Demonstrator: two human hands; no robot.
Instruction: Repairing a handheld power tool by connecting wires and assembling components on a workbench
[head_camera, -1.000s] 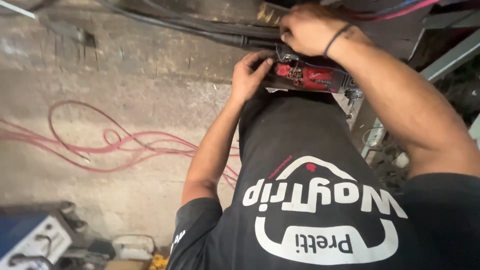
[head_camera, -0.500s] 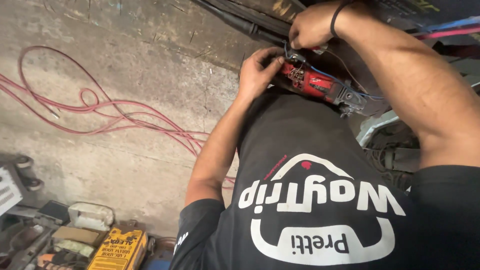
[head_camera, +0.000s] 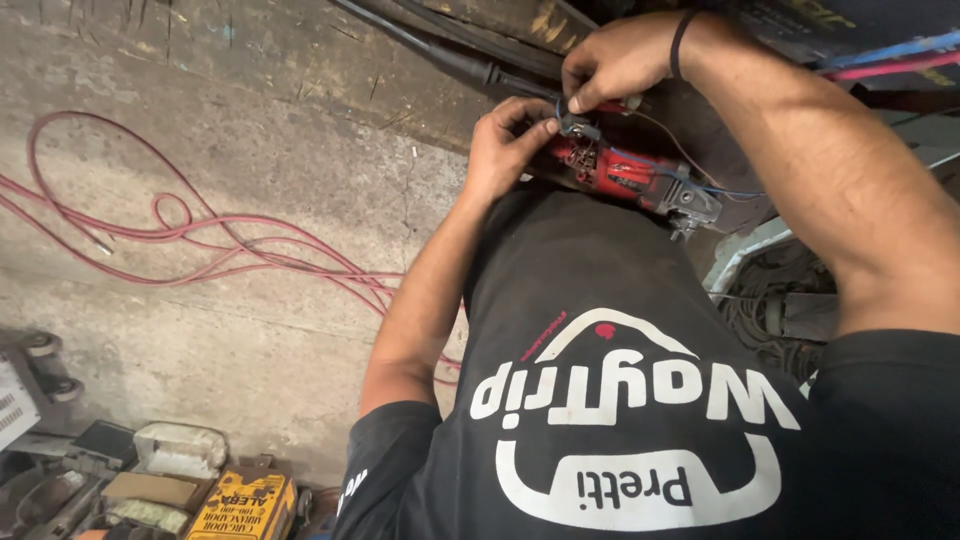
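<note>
A head-worn camera looks down over a black printed T-shirt (head_camera: 640, 420) to two bare hands working at about twelve o'clock in the view. An opened red power tool (head_camera: 625, 175), its inner parts exposed, is rested on the lap just above the shirt, with its grey head pointing towards three o'clock. The left hand (head_camera: 505, 150) is clenched around the tool's rear end at about nine o'clock of the tool, steadying it. The right hand (head_camera: 615, 65), with a dark band at the wrist, is pinched on a thin blue wire (head_camera: 700, 185) and a small dark part at the tool's open end; exactly what is pinched cannot be told.

A coil of red cable (head_camera: 180, 230) is spread over the concrete floor (head_camera: 250, 330) at nine o'clock. Small boxes (head_camera: 240, 505) and oddments are seen at seven o'clock.

Several risks can be judged. The thin wire could be pulled loose or snapped if it is tugged too hard. The tool could be tipped off the lap if the left hand's hold is relaxed. Small loose parts could be dropped into the clutter below.
</note>
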